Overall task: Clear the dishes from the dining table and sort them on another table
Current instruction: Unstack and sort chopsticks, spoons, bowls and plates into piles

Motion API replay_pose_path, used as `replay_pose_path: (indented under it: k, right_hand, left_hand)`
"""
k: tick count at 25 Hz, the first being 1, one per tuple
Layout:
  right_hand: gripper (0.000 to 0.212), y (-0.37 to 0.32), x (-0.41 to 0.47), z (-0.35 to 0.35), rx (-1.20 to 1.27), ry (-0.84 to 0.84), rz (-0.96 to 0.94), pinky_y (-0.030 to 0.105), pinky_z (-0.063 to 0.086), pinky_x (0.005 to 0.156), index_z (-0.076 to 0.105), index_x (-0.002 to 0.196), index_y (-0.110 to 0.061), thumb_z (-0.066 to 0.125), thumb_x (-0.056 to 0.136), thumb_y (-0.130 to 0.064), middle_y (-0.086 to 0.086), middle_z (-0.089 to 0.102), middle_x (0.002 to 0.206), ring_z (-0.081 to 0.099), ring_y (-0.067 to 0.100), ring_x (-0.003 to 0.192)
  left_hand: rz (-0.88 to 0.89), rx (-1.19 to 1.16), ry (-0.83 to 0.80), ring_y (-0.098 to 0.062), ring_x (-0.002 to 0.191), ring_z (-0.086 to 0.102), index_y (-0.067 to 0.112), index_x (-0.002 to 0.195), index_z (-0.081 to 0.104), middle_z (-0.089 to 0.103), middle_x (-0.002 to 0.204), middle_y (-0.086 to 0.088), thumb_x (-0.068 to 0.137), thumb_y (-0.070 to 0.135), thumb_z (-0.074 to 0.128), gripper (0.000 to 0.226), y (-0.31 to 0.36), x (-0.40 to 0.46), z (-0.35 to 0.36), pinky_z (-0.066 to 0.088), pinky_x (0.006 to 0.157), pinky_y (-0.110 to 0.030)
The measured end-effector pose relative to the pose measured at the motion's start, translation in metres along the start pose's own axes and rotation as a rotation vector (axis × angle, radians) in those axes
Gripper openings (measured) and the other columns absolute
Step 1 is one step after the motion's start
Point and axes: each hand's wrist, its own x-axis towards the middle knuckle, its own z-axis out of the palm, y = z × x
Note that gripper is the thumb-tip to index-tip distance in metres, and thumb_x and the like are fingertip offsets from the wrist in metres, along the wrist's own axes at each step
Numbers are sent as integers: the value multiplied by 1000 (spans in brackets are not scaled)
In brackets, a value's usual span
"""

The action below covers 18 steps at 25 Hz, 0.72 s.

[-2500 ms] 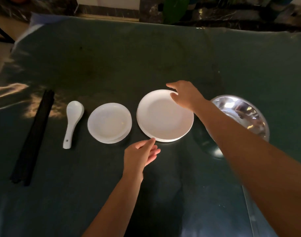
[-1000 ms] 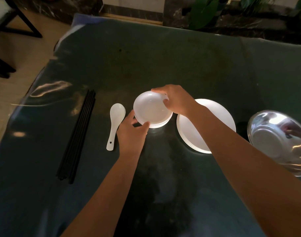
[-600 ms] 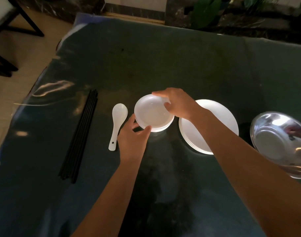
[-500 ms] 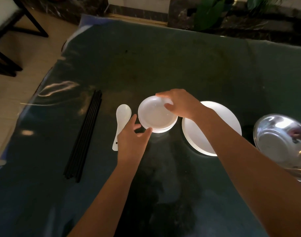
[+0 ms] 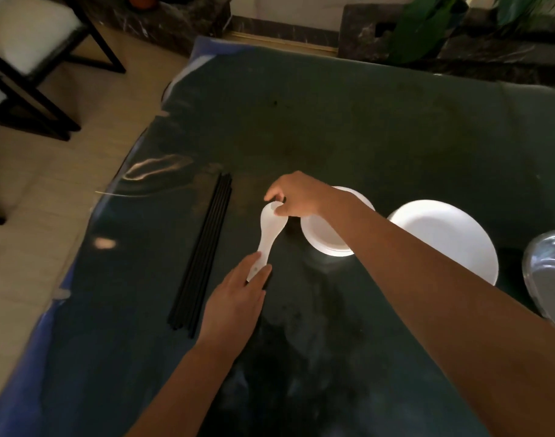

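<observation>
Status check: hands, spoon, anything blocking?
Left hand on spoon handle, right hand at its bowl. Spoon flat on table. Small plates close beside; nothing blocking.

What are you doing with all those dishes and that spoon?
A person is sorting tableware on a dark table. Both hands are on the white spoon: the right hand pinches its bowl end, and the left hand touches its handle end. Black chopsticks lie in a bundle to the left. To the right sit a stack of small white dishes, a stack of larger white plates and a shiny metal bowl at the edge of the view.
</observation>
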Motion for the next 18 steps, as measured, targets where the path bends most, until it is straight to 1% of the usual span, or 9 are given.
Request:
replay_pose_path:
  k: [3,5,7,8,10,11,13,15,18]
  right_hand:
    - [30,-1,8,3,31,-15,34,16,45,61,69,105,-13,52,82,-4,3,69,104,62,13,72]
    - [28,-3,12,3,62,-12,31,13,41,52,70,100,-13,52,81,-3,1,68,92,55,5,55]
    - [25,-2,15,2,89,22,37,12,38,53,70,99,-12,55,81,-5,-2,62,83,51,2,54]
    - [23,-1,18,1,100,42,47,12,37,53,70,99,-11,56,81,-6,-3,59,81,50,3,55]
    - [22,1,24,1,116,80,79,13,36,53,70,99,-12,57,82,-8,-2,60,82,53,8,61]
    - [21,2,28,1,122,103,95,15,36,53,70,99,-12,57,82,-9,-1,63,86,54,11,65]
    - [21,6,33,1,127,153,119,18,38,59,70,100,-13,57,84,-11,4,69,95,55,13,73]
    - [21,9,38,1,142,194,141,20,39,64,70,102,-13,56,86,-13,6,70,100,56,13,76]
    - [21,14,42,0,156,229,163,16,38,61,69,104,-13,57,87,-15,7,70,102,56,12,77]
  left_hand:
    - [1,-73,3,-29,94,67,1,108,65,63,119,-16,70,-3,74,39,-7,4,4,60,63,-43]
    - [41,-60,9,-28,95,66,0,108,65,63,118,-17,73,-1,72,36,-11,6,7,60,66,-42]
    - [43,-30,-22,-22,111,59,7,121,59,56,131,-9,86,16,61,36,-17,10,13,52,89,-31]
    - [8,-53,-38,-15,122,50,14,129,52,49,139,0,92,30,47,41,-20,13,17,39,97,-20]
    - [-41,-113,-38,-9,127,42,18,134,46,42,142,7,94,38,36,46,-22,22,16,29,95,-10]
    - [-53,-109,-43,-14,122,49,14,130,51,47,140,2,93,29,46,40,-21,28,14,37,94,-15]
    - [-4,-113,-7,-24,104,63,4,115,62,58,128,-11,82,5,66,34,-18,37,6,56,79,-33]
    - [-8,-92,-31,-26,97,66,1,110,65,60,123,-14,78,-2,68,32,-22,48,0,59,69,-38]
    - [-3,-57,-20,-27,94,66,1,107,66,62,121,-15,78,-2,68,30,-24,58,0,59,65,-38]
